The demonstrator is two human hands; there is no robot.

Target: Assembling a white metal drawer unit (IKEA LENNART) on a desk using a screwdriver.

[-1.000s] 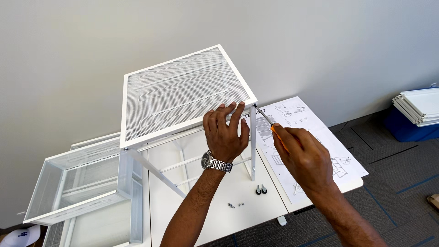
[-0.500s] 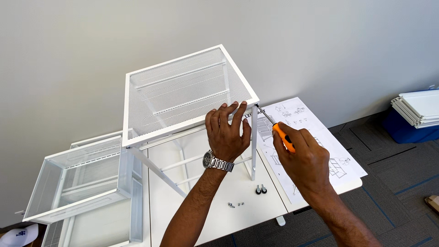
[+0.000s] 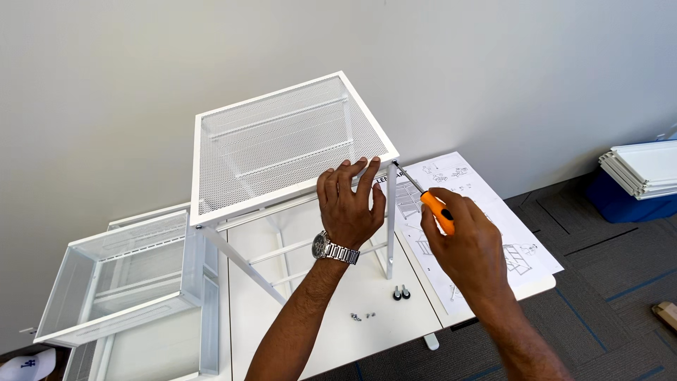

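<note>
A white mesh-panelled metal frame (image 3: 282, 141) stands tilted on a white table (image 3: 331, 331). My left hand (image 3: 349, 201), with a silver wristwatch, presses flat against the frame's near edge by its right corner. My right hand (image 3: 465, 240) grips an orange-handled screwdriver (image 3: 423, 197), whose tip meets the frame's right corner at the top of a white leg (image 3: 390, 219).
A white mesh basket (image 3: 120, 275) lies at the left. An unfolded instruction sheet (image 3: 479, 226) covers the table's right end. Small screws (image 3: 361, 316) and two dark castors (image 3: 400, 292) lie near the front. Stacked white panels (image 3: 645, 169) sit on a blue box at far right.
The view has shifted slightly. My right hand has turned a little on the screwdriver, showing more of the orange handle. My left hand stays on the frame.
</note>
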